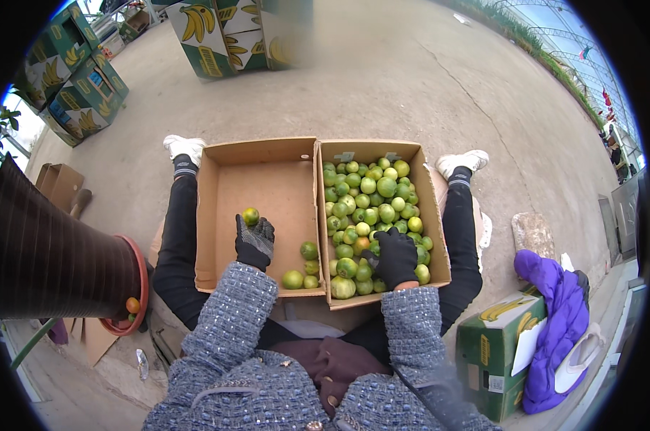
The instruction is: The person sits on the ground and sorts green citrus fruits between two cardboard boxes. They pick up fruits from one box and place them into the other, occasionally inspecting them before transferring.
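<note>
Two shallow cardboard boxes stand side by side between my legs. My left hand (254, 243), in a black-and-grey glove, is over the left box (256, 161). Its fingers are closed on a green tomato (250, 216) with a yellowish tinge. Several other green tomatoes (292, 279) lie in that box's near right corner. The right box (431, 208) is filled with many green tomatoes (386, 187), a few turning orange. My right hand (395, 257), black-gloved, is down among them with its fingers curled. Its fingertips are partly hidden, so what they grip is unclear.
Banana cartons (231, 36) stand on the concrete floor ahead, with more stacked far left (88, 93). A large dark ribbed pot (59, 244) is at my left. At my right, a purple jacket (547, 337) hangs over another banana carton (493, 352).
</note>
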Action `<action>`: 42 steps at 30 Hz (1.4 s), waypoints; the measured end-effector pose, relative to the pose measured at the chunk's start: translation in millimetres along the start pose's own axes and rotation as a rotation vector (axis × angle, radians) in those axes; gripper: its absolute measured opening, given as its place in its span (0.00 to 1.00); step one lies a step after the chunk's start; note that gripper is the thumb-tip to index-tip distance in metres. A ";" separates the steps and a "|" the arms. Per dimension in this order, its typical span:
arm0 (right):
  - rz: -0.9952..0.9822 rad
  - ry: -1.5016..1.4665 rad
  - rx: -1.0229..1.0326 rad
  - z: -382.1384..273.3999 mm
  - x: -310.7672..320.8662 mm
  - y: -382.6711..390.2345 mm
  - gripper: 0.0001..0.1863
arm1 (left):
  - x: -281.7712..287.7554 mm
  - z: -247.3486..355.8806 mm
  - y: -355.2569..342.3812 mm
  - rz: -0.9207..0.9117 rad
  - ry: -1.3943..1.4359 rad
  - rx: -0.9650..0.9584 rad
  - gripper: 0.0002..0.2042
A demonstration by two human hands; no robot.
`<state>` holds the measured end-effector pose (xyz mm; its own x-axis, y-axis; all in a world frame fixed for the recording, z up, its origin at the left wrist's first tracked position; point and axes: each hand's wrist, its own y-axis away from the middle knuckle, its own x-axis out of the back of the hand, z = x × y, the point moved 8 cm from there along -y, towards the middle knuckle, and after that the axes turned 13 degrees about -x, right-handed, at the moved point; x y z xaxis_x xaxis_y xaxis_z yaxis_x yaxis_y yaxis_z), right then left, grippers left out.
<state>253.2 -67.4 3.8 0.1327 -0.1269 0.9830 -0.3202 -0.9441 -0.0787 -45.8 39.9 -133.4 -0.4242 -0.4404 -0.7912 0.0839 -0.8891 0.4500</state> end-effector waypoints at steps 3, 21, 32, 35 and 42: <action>-0.011 -0.015 0.002 -3.1 -1.9 0.0 0.21 | 1.2 2.2 -6.1 -0.081 0.002 0.025 0.23; -0.025 -0.892 0.429 -109.1 48.6 30.5 0.28 | -89.0 -35.2 100.0 -0.885 -0.751 0.355 0.27; -0.314 -0.101 0.225 -52.0 -19.3 31.3 0.25 | -11.8 -4.8 18.8 0.049 -0.042 0.117 0.23; -0.318 -0.070 0.220 -56.5 -23.2 29.8 0.25 | 14.7 -8.3 -0.4 0.059 -0.051 0.127 0.27; -0.146 -0.418 0.059 -41.4 3.9 19.7 0.23 | -29.6 -16.7 23.8 -0.125 -0.252 0.188 0.31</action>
<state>208.6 -73.9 12.9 0.5445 -0.0916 0.8337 -0.2176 -0.9754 0.0349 -16.3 29.8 -106.2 -0.6325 -0.2637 -0.7283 -0.1409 -0.8854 0.4429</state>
